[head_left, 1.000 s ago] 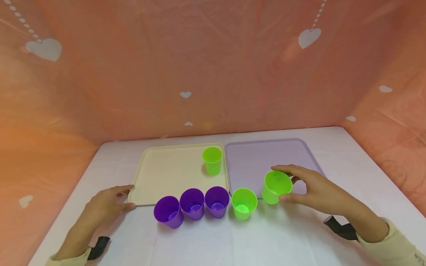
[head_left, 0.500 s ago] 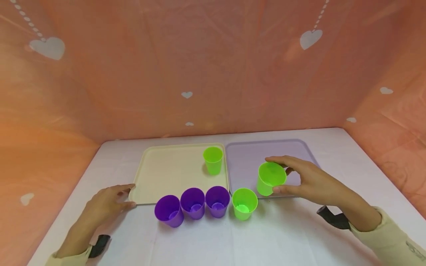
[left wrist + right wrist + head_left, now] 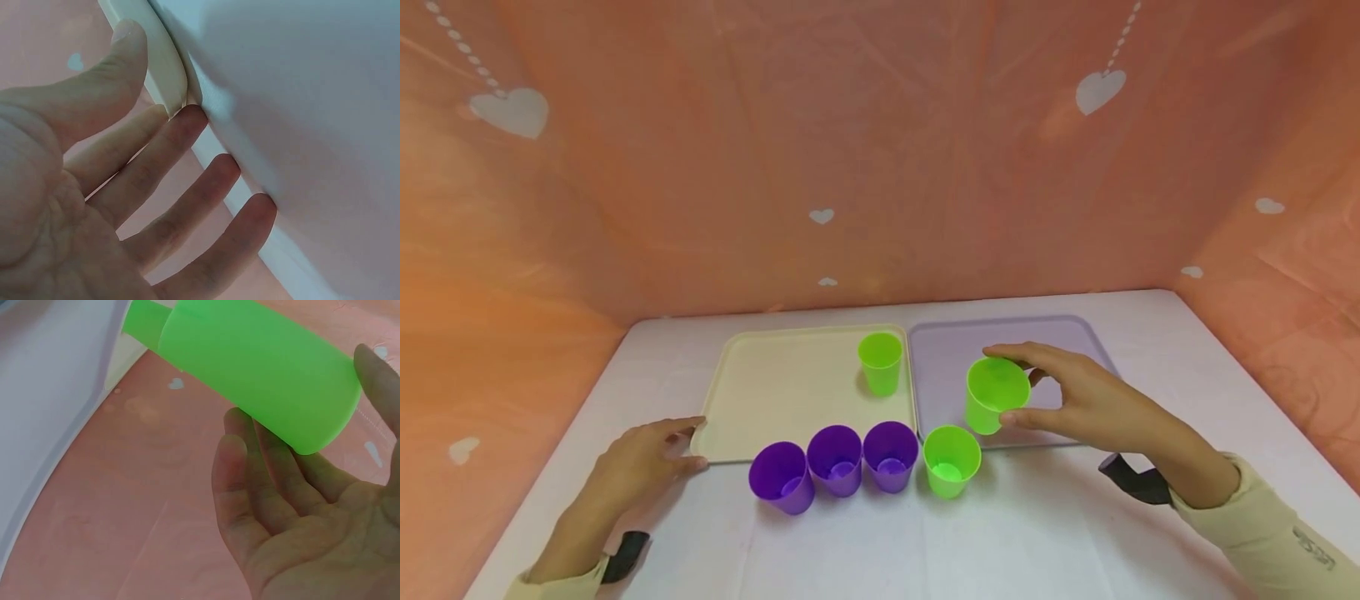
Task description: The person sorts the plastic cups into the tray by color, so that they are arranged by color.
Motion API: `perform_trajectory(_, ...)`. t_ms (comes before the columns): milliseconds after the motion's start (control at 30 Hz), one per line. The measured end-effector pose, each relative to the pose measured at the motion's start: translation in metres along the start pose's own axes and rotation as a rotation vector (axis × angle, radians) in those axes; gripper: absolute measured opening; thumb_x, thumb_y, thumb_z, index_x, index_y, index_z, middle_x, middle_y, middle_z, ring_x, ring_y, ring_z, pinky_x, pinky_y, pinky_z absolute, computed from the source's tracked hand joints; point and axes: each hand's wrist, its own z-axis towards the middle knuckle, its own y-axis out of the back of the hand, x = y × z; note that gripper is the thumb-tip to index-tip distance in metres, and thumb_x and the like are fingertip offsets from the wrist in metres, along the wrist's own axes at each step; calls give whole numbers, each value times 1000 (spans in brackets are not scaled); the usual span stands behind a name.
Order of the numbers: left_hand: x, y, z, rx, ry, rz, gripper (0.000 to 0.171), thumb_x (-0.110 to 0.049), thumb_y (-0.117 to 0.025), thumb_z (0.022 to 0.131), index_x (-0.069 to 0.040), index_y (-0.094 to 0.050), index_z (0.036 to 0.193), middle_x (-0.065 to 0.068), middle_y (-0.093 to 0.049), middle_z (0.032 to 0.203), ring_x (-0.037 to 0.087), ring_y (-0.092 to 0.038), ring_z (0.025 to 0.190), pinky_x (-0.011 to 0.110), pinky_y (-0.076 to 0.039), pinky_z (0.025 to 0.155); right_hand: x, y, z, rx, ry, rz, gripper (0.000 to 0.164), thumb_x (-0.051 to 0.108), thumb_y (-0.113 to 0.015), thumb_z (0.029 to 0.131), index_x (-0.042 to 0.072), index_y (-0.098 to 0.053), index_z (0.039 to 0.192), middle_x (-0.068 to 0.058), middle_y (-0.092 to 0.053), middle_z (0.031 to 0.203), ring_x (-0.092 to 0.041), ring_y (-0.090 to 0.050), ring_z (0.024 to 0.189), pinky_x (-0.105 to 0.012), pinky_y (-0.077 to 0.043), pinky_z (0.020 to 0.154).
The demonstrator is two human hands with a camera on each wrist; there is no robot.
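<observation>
My right hand [image 3: 1086,404] holds a bright green cup [image 3: 982,410] upright over the front of the lavender tray [image 3: 1045,329]. Thumb and fingers grip near its rim, as the right wrist view shows of the same green cup [image 3: 262,369]. My left hand [image 3: 634,467] rests at the left front corner of the cream tray [image 3: 775,375], fingers fairly straight; in the left wrist view its fingertips touch the tray corner [image 3: 167,75]. Closest to the held cup, another green cup [image 3: 950,483] stands on the table.
Three purple cups, the left [image 3: 793,496], middle [image 3: 842,479] and right [image 3: 892,475], stand in a row left of that green cup, before the cream tray. A further green cup [image 3: 882,375] stands on the cream tray's right side. Orange cloth [image 3: 895,167] walls the white table [image 3: 865,558].
My right hand has carried the green cup left and away from me, from the lavender tray's front edge to over the tray. My left hand has stayed at the cream tray's corner.
</observation>
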Motion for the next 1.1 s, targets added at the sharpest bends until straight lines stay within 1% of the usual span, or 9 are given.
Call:
perform_trajectory(133,0,0,-1,-10,3,3,71,-44,-78,82,-8,-57,138,20,-68,123,53,-56,118,67,-48,83,5,2,7,5,20,1,66,36,-80,83,22,-53,142,8,-62,133,-4,-59,105,-26,-52,89)
perform_trajectory(233,0,0,-2,-15,-1,6,70,-44,-78,82,-8,-58,138,20,-68,123,53,-56,118,68,-48,83,8,3,13,14,13,-2,67,40,-79,84,23,-53,143,6,-61,136,-7,-60,106,-29,-53,90)
perform_trajectory(400,0,-1,-2,-6,3,-5,71,-45,-78,82,-8,-57,139,20,-68,123,54,-55,119,69,-48,84,10,2,19,24,10,-5,67,45,-77,84,23,-53,143,7,-61,136,-9,-61,107,-33,-54,91)
perform_trajectory(567,1,-3,-2,9,13,-11,73,-47,-78,81,-10,-57,140,19,-68,124,54,-53,122,70,-46,85,11,-1,22,29,24,-12,68,44,-78,84,22,-53,143,7,-62,135,-8,-61,109,-31,-54,91)
perform_trajectory(700,1,-3,-3,1,9,-2,72,-46,-79,80,-9,-58,139,19,-68,123,54,-53,121,70,-46,85,14,0,26,35,28,-25,68,45,-77,84,22,-53,143,8,-63,134,-9,-61,109,-31,-54,91)
perform_trajectory(933,0,-2,-3,-11,3,5,70,-44,-79,81,-10,-58,138,19,-68,123,54,-54,121,70,-46,85,25,3,41,59,26,5,70,44,-78,84,26,-49,145,9,-59,138,-11,-61,107,-36,-54,91)
perform_trajectory(1100,-1,0,-1,-10,-2,9,71,-44,-79,81,-9,-57,139,19,-68,122,53,-54,120,70,-46,86,32,5,52,76,38,17,71,44,-78,84,26,-48,146,8,-57,141,-13,-61,109,-36,-53,90)
